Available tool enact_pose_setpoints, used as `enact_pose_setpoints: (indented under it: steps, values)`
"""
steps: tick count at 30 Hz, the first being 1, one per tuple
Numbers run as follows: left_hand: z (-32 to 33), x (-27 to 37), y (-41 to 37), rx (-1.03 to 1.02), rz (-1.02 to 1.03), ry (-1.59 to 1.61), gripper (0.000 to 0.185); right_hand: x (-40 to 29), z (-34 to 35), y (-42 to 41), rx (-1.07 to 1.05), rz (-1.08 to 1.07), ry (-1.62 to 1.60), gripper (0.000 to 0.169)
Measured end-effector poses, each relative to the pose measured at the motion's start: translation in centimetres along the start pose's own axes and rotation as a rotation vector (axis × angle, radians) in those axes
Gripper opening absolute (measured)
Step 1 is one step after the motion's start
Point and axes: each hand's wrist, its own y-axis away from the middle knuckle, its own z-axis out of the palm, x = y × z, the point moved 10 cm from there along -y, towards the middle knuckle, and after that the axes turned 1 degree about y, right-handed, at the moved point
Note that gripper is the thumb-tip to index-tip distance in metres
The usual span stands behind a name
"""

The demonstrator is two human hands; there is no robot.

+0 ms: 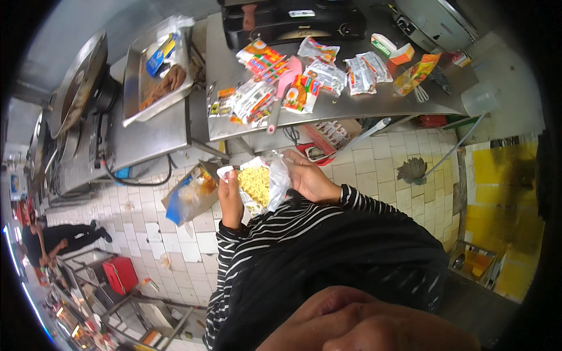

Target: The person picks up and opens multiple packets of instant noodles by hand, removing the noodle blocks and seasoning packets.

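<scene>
Between my two hands is a torn-open instant noodle packet (278, 182), with a yellow block of dry noodles (254, 184) showing in its opening. My left hand (230, 199) pinches the packet's left edge, thumb on top. On the other side, my right hand (312, 179) grips the white wrapper; some of its fingers are hidden behind it. The packet is held in front of my body, short of the steel table (333, 106). On that table lie several noodle packets (302, 94), a pile of seasoning sachets (219, 107) and a pink spatula (287, 81).
A black gas stove (294, 24) stands at the table's back. Left are a metal tray (151, 105) and a large wok (79, 87). An open carton of rubbish (189, 197) sits on the tiled floor by my left hand. A mop (412, 171) lies right; a person (66, 239) stands far left.
</scene>
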Motion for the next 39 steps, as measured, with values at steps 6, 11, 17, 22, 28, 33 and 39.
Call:
enact_pose_setpoints:
  steps: [6, 11, 17, 22, 28, 33, 39]
  values:
    - [6.3, 1.1, -3.2, -0.119, -0.081, 0.015, 0.030, -3.3, -3.8, -1.2, 0.017, -0.045, -0.095, 0.029]
    - [9.8, 0.7, -7.0, -0.138, -0.098, 0.026, 0.034, -8.5, -6.2, -2.4, 0.103, -0.073, 0.270, 0.025]
    - [13.0, 5.2, -10.9, -0.123, -0.044, -0.135, 0.040, -22.1, 2.6, 1.6, 0.018, -0.923, 1.311, 0.027]
    - [18.5, 5.5, -12.8, -0.261, -0.024, -0.357, 0.042, -20.5, 4.8, -0.5, -0.332, -0.925, 1.759, 0.037]
    - [22.2, 4.7, -14.0, -0.382, -0.025, -0.551, 0.053, -23.9, 0.7, -1.7, -0.251, -0.770, 1.868, 0.054]
    - [24.0, -2.5, -15.5, -0.465, -0.284, 0.002, 0.061, -25.8, -0.1, -1.8, -0.265, -0.710, 1.959, 0.055]
    - [28.9, -2.0, -12.3, -0.610, -0.580, 0.547, 0.060, -25.9, -0.2, -1.9, -0.331, -0.774, 2.034, 0.051]
